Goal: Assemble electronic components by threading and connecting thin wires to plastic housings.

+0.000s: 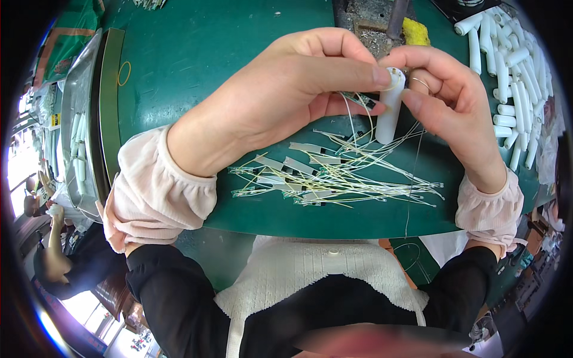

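A white plastic tube stands nearly upright between my hands, with thin wires at its top end. My left hand pinches it near the top, thumb across its upper part, and a small circuit board with pale wires sits among these fingers. On the other side, my right hand is closed at the tube's upper edge, index fingertip at the rim and thumb against the side. A thin dark wire hangs below the right hand. Beneath lies a tangled bunch of wired circuit boards on the green table.
Many white tubes are heaped at the right. A metal fixture and a yellow sponge stand at the far middle. A rubber band lies beside a clear-walled bin at the left. Another person is at lower left.
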Motion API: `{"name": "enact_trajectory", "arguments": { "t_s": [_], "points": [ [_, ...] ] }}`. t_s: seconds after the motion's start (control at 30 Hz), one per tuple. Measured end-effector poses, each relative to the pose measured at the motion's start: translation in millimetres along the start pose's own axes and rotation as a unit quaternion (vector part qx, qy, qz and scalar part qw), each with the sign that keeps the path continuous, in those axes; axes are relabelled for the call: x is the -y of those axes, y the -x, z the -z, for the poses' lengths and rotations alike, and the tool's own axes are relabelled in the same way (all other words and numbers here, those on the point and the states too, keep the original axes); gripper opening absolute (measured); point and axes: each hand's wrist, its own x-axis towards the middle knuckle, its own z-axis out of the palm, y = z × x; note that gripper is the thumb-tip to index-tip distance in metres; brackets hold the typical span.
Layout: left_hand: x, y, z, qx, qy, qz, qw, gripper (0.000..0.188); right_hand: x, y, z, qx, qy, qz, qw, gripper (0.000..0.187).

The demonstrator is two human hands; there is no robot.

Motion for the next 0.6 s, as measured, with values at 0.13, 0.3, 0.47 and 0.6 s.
{"name": "enact_trajectory", "arguments": {
  "t_s": [0.13,0.3,0.47,0.6],
  "points": [
    [-0.1,-0.6,4.1,0.033,-0.003,0.004,0.999,0.008,-0.1,-0.4,1.9,0.011,0.025,0.005,1.0,0.035],
    [0.6,-3.1,1.0,-0.013,0.039,-0.003,0.999,0.01,3.5,-2.0,1.1,-0.062,0.025,0.021,0.998,0.024],
    [0.5,-5.3,9.5,0.021,0.054,-0.017,0.998,0.01,3.0,-2.9,3.7,-0.099,0.116,0.076,0.985,0.011],
    [3.1,-8.2,10.3,0.005,0.068,-0.027,0.997,0.01,2.3,-8.1,-2.1,-0.119,0.126,0.107,0.979,0.01]
  ]
}}
